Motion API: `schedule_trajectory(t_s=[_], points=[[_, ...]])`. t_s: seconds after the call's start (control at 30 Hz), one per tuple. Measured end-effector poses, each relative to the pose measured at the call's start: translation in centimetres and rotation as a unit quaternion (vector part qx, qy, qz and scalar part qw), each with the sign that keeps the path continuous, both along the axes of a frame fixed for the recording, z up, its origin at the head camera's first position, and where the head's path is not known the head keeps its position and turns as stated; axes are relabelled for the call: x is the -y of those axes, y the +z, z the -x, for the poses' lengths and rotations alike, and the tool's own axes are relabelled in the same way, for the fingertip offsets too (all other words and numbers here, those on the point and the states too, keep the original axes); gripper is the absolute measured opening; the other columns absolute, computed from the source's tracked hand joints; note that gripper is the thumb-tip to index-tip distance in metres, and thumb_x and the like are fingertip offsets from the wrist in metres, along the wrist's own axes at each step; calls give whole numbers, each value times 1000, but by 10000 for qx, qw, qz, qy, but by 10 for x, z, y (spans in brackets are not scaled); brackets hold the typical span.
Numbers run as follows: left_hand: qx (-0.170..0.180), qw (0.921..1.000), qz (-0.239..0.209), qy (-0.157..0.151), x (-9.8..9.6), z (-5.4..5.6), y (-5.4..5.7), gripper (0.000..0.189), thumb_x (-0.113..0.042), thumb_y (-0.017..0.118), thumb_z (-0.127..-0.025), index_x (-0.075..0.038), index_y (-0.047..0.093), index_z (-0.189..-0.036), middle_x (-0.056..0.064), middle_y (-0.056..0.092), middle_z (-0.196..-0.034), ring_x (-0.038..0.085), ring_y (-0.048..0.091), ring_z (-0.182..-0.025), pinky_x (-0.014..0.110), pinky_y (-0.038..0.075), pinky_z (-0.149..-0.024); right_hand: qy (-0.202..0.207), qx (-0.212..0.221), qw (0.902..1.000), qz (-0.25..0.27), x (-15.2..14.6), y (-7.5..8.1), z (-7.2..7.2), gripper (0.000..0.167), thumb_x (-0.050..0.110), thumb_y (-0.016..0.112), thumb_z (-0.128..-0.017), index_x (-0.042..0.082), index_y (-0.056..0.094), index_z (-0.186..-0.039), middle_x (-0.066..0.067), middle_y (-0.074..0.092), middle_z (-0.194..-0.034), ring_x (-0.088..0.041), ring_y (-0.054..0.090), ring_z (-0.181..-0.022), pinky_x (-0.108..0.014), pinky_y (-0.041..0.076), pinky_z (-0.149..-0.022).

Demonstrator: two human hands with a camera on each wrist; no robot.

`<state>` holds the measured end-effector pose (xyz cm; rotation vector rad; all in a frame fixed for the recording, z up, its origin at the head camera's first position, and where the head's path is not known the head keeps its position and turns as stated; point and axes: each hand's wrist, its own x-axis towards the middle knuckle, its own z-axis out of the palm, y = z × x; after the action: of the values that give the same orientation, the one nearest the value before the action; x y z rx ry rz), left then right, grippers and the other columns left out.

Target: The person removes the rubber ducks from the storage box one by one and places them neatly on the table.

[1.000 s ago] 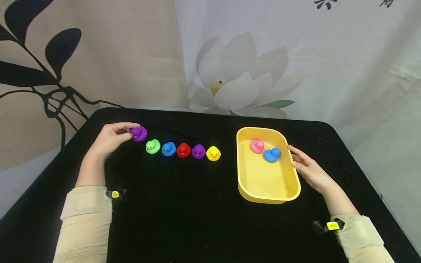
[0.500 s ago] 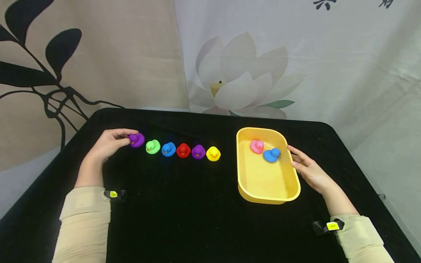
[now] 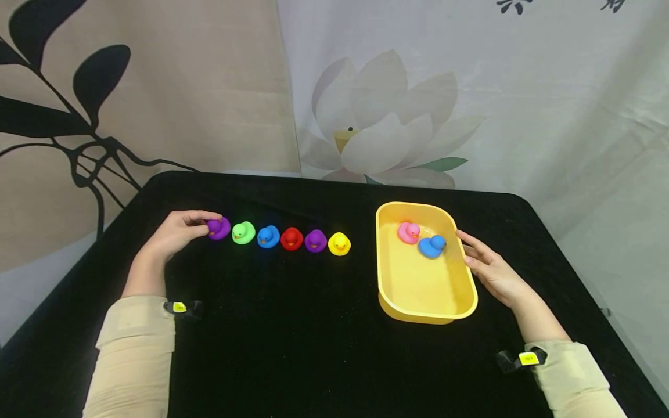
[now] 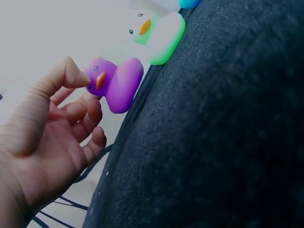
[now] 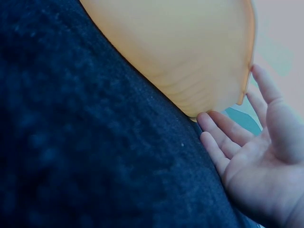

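Note:
My left hand (image 3: 177, 232) pinches a purple rubber duck (image 3: 219, 228) by its head between thumb and fingers. In the left wrist view that purple duck (image 4: 122, 88) sits low at the black cloth, left of a green duck (image 3: 243, 233). From there a row runs right: a blue duck (image 3: 269, 237), a red duck (image 3: 291, 238), a second purple duck (image 3: 316, 241) and a yellow duck (image 3: 340, 244). My right hand (image 3: 496, 273) rests with extended fingers against the right side of a yellow plastic bin (image 3: 418, 290); the right wrist view shows fingertips along its wall (image 5: 180, 61).
Inside the bin lie a pink duck (image 3: 409, 232) and another blue duck (image 3: 432, 247). Black cloth (image 3: 282, 337) covers the table, whose far edge meets a printed curtain (image 3: 219, 98). Black wrist cameras sit on both forearms.
My left hand has brought the purple duck down and nearer, in line with the left end of the row. The right hand and bin have stayed put.

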<state>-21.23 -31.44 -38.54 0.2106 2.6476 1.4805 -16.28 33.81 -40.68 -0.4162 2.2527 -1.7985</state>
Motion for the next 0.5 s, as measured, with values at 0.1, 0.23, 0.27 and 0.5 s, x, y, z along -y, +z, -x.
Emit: schedule_trajectory(t_s=[0.1,0.23,0.27,0.5], points=[[61,10000,59,-44,1,1,-1,36,-21,51,-100,-4,56,-131,20,50,-131,32,40,-120,66,26,-97,-18,10,10000,-53,0,0,0,57,17,44,-103,12,17,-154,-19,37,-143,-9,54,-114,-20,42,-91],[148,9999,57,-38,1,3,-4,36,-20,50,-100,-3,55,-132,21,49,-132,34,39,-121,67,25,-97,-31,-1,10000,-91,0,0,0,57,17,44,-103,13,17,-154,-23,33,-145,-10,54,-115,-20,42,-92],[148,9999,56,-37,1,3,-5,36,-20,50,-100,-3,55,-132,21,49,-132,34,39,-121,66,25,-97,-24,-12,10000,-85,0,0,0,57,16,44,-103,12,17,-154,-24,33,-145,-10,54,-115,-20,42,-92],[207,9998,-8,18,0,2,-7,36,-20,52,-100,-3,55,-131,21,49,-133,37,38,-124,67,24,-99,27,-46,10000,-25,0,0,0,57,15,43,-103,12,17,-154,-23,33,-145,-10,54,-114,-20,42,-92]])
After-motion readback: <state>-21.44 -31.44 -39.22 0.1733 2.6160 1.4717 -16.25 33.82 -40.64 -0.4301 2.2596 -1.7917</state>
